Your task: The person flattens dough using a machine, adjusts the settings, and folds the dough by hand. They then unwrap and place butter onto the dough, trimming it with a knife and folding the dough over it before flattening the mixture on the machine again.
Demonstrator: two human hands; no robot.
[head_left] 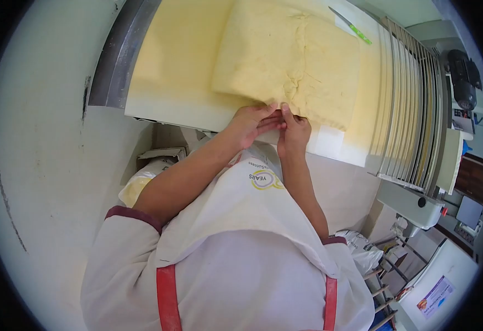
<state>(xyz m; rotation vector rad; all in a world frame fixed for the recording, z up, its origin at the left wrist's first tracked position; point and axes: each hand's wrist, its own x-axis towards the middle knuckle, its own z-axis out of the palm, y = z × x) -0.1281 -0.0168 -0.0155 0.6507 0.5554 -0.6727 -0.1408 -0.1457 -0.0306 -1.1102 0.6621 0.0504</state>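
Observation:
A large folded slab of pale yellow dough (258,55) lies on the white work surface (164,110), with a rough seam running from its far side to its near edge. At the near end of that seam, my left hand (251,122) pinches the dough's edge between thumb and fingers. My right hand (295,131) is right beside it, its thumb and fingers closed on the same edge. The thumbs almost meet. Parts of the fingers are hidden under the dough's edge. Beyond the dough lies a knife (352,26) with a green handle.
To the right stands a machine with a metal wire guard (412,99) over the surface. A dark motor (464,80) sits behind it. A grey metal edge (123,55) borders the surface at left. Bags (142,182) are below, near my left arm.

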